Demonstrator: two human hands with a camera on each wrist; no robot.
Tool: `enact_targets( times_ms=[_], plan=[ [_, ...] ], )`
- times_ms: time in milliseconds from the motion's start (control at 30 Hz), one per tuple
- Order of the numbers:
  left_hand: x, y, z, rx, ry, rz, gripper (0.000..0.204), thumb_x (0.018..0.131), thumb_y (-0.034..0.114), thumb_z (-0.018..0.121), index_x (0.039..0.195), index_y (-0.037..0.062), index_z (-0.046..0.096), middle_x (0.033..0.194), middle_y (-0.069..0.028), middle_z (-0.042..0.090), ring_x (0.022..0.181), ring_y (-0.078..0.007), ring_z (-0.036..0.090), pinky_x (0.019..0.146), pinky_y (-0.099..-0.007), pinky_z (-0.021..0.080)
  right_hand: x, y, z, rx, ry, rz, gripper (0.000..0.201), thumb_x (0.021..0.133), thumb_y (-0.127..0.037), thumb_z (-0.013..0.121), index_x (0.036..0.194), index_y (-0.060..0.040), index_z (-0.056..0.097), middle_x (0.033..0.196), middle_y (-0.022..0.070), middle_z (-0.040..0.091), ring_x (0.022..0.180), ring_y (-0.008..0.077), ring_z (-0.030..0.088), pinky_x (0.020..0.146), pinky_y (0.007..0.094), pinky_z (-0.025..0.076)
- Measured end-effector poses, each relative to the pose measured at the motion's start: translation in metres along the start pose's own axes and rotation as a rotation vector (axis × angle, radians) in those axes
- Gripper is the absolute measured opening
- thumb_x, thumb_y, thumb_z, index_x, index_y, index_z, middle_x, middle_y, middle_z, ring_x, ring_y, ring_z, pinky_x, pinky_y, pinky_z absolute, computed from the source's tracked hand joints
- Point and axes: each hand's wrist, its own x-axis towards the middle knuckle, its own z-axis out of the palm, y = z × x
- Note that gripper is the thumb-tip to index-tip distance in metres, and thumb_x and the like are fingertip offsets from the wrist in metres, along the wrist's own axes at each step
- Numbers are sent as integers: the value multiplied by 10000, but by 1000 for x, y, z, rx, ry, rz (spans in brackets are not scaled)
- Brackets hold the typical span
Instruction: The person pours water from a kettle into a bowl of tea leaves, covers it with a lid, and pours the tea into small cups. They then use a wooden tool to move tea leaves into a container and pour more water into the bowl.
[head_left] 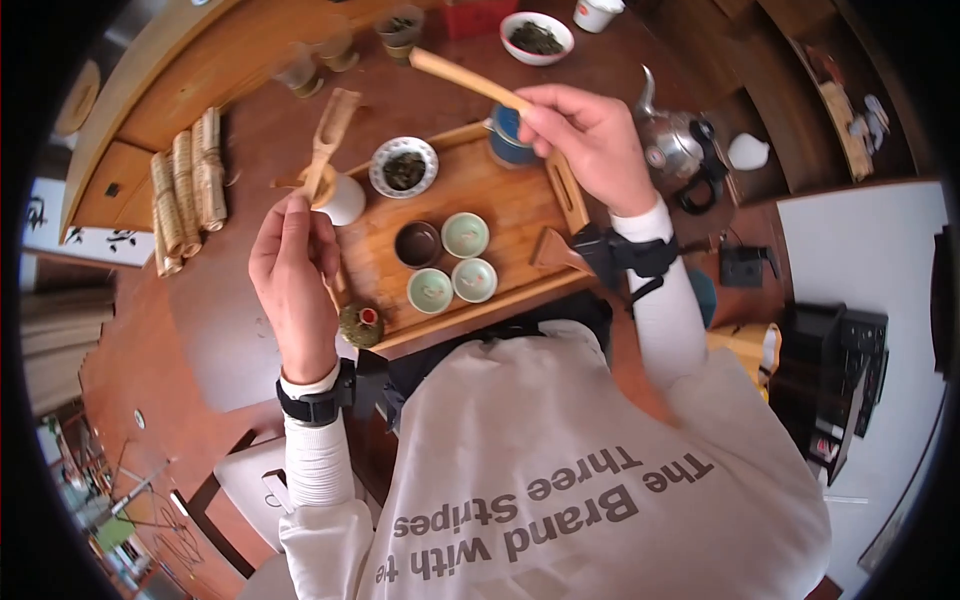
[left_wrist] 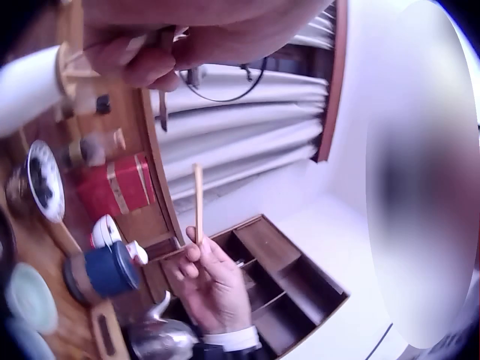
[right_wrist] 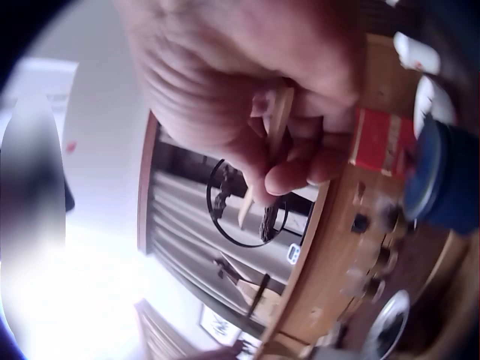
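Pinching a wooden scoop (head_left: pixel 334 125) by its handle, the fingers of the left hand (head_left: pixel 292 248) are holding it over the worktop (head_left: pixel 262 128), near a white canister (head_left: pixel 347 203). The fingers of the right hand (head_left: pixel 590 145) are grasping a slim wooden stick (head_left: pixel 465 80) near one end, beyond the tray's (head_left: pixel 525 213) far edge. A blue canister (head_left: pixel 510 150) is standing near that hand. Four small cups (head_left: pixel 465 237) and a bowl (head_left: pixel 376 165) of dark leaves are resting on the tray.
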Motion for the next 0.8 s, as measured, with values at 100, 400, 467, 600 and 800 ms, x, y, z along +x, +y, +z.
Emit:
enact_targets(
  times_ms=[100,400,467,600,800],
  plan=[
    [-7,-30,24,-204,-53,-86,208,1067,232,552,1068,43,639,838,-23,659,647,-69,544,552,-209,393,-17,5,28,447,31,68,269,1053,-179,564,1152,51,661,937,89,721,845,159,688,779,298,540],
    [-37,-41,83,-46,-114,103,170,1036,125,605,1112,-7,680,911,-5,650,806,-49,548,692,-208,453,-41,10,67,369,91,140,226,1012,-136,635,1096,59,713,959,37,702,937,106,635,858,250,488],
    [-34,-53,78,68,-143,238,154,1014,97,628,1087,-21,694,918,-9,633,804,-67,542,702,-223,454,-43,14,64,419,71,192,187,992,-107,664,1067,58,709,899,36,694,814,84,627,727,231,500],
    [-38,-57,71,67,-171,322,119,951,11,671,1047,-43,716,914,-66,636,788,-120,590,698,-270,487,-41,11,62,487,24,198,179,962,-94,712,1082,34,675,837,46,691,671,81,634,581,211,510],
    [-48,-43,55,251,-209,372,203,916,-44,655,1109,-34,718,850,-121,638,759,-213,621,707,-310,502,-38,-3,62,486,-109,228,209,943,-50,727,1117,52,675,891,63,709,701,92,654,621,224,539]
  ],
)
